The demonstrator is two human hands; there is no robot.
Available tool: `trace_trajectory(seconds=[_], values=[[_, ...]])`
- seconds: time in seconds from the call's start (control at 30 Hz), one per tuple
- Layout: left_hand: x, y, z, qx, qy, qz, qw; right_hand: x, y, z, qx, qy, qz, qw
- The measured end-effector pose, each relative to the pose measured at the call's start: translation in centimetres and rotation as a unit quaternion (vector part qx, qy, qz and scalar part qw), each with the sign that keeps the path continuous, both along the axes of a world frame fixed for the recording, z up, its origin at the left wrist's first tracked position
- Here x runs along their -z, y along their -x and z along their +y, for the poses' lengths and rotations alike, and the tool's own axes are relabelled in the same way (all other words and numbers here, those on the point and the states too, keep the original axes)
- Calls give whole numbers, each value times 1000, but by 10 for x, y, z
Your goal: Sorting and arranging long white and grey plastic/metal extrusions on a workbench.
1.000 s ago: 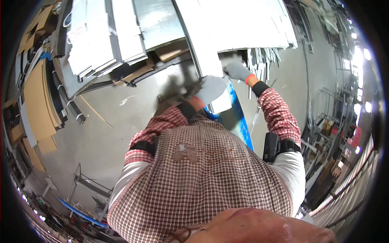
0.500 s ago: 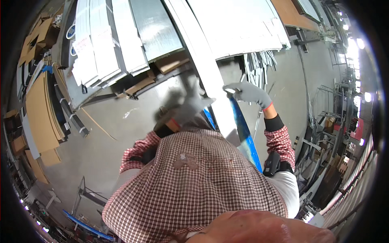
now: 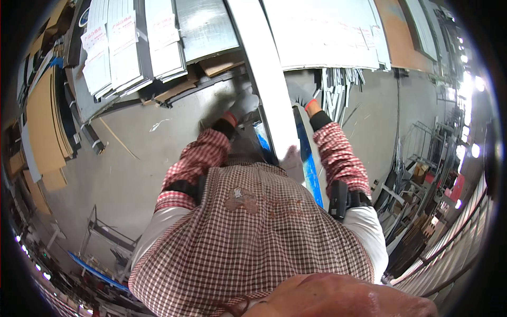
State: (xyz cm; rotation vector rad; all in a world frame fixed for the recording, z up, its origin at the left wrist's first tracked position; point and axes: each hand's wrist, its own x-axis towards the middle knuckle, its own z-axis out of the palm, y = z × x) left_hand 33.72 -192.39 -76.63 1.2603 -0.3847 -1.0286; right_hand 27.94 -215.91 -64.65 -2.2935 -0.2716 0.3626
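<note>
A long, narrow white panel (image 3: pixel 272 74) runs away from my body, its near end close to my apron. My left hand (image 3: pixel 244 106), in a grey glove and slightly blurred, closes at the panel's left edge. Opposite it, my gloved right hand (image 3: pixel 302 96) grips the right edge, its fingertips partly hidden by the panel. Blue-and-dark strips (image 3: pixel 308 158) show beneath and beside the near end.
Beyond my left hand lie stacks of white strips (image 3: pixel 124 47) and a grey sheet (image 3: pixel 206 29). A broad white sheet stack (image 3: pixel 327 37) sits at the far right, with thin offcuts (image 3: pixel 335 95) hanging under it. Cardboard sheets (image 3: pixel 45 116) stand at the left.
Both hands have moved forward and inward to the panel's edges. My right hand came from above the right edge to beside it. The view has shifted a little.
</note>
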Motion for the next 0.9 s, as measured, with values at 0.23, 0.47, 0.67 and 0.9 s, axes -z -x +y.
trace_trajectory(seconds=[0.23, 0.47, 0.67, 0.9], values=[[-41, -23, 2, 205, -4, -439, 875, -45, 10, 37, 392, -126, 63, 909], [-167, -6, 69, -95, -50, 240, 965, -98, 57, 126, 300, 309, -73, 900], [-190, 15, -52, 50, -209, -438, 873, -92, 68, 92, 320, -103, 15, 942], [-166, 30, -55, 199, -333, -499, 775, -147, 39, 66, 199, 64, 102, 973]])
